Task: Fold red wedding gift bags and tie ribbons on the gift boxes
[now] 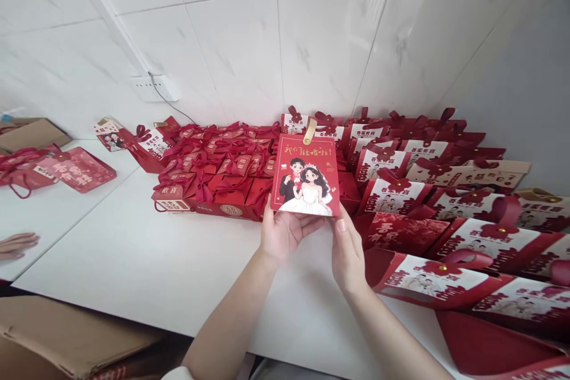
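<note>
Between my two hands, over the white table [187,267], is a red wedding gift box [307,175] with a cartoon bride and groom on its front. A cream ribbon loop sticks up from its top. My left hand [285,234] supports its lower left corner, fingers curled beneath it. At the lower right corner, my right hand [348,246] grips the edge with the thumb in front. Just behind the held box stand rows of small red boxes [231,190] tied with dark red ribbons. To the right are many red-and-white gift boxes [396,195] with ribbon loops.
Another person's hand [18,246] rests at the left table edge. Near it lie more red boxes [84,170] and an open brown carton [33,135]. A large cardboard box [71,332] sits below the table edge. A power socket [155,89] with a cable is on the tiled wall.
</note>
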The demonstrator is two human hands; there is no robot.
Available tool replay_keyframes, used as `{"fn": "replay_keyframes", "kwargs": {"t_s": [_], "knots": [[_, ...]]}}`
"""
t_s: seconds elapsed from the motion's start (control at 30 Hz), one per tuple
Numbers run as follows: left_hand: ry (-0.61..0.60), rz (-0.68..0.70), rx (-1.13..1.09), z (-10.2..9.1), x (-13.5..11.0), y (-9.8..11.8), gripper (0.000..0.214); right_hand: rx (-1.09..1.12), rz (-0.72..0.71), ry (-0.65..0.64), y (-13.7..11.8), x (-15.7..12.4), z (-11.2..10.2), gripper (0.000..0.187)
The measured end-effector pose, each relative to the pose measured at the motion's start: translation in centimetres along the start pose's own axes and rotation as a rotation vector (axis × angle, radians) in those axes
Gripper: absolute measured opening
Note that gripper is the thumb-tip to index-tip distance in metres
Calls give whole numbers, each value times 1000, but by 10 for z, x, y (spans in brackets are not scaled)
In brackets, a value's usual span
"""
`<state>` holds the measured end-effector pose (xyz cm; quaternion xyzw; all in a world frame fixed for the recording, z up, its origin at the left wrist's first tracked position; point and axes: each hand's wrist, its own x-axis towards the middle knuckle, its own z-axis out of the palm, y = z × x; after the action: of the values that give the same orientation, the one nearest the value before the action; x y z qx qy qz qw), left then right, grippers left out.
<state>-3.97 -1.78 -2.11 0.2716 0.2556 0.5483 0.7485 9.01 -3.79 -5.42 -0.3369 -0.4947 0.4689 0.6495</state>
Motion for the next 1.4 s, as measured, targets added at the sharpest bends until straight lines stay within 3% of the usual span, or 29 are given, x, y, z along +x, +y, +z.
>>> {"fn": "replay_keyframes", "kwargs": {"t_s": [0.13,0.33,0.43,0.5,0.6,0.7,0.8,1.03,1.2,1.4], "knots": [[110,-30,72,-2,4,-3,73,-47,17,71,-4,1,1,50],[189,126,185,-7,6,-6,74,-127,58,66,-4,2,3,56],[203,208,244,-11,6,-6,71,-178,13,106,3,2,0,55],[195,245,278,-14,5,-4,74,-275,-89,142,8,2,-4,52],[137,262,322,-22,3,2,86,-485,-362,153,9,5,-10,53],[81,228,371,-28,1,6,77,-647,-620,162,5,8,-11,62],[73,168,323,-27,2,5,62,-690,-712,198,2,7,-8,64],[126,178,-1,-11,3,9,58,-657,-921,154,6,-4,-4,66],[204,162,-61,-18,-1,18,52,-644,-845,33,6,-6,-3,63],[144,184,-30,-20,-3,16,51,-689,-698,-15,1,-2,-3,58]]}}
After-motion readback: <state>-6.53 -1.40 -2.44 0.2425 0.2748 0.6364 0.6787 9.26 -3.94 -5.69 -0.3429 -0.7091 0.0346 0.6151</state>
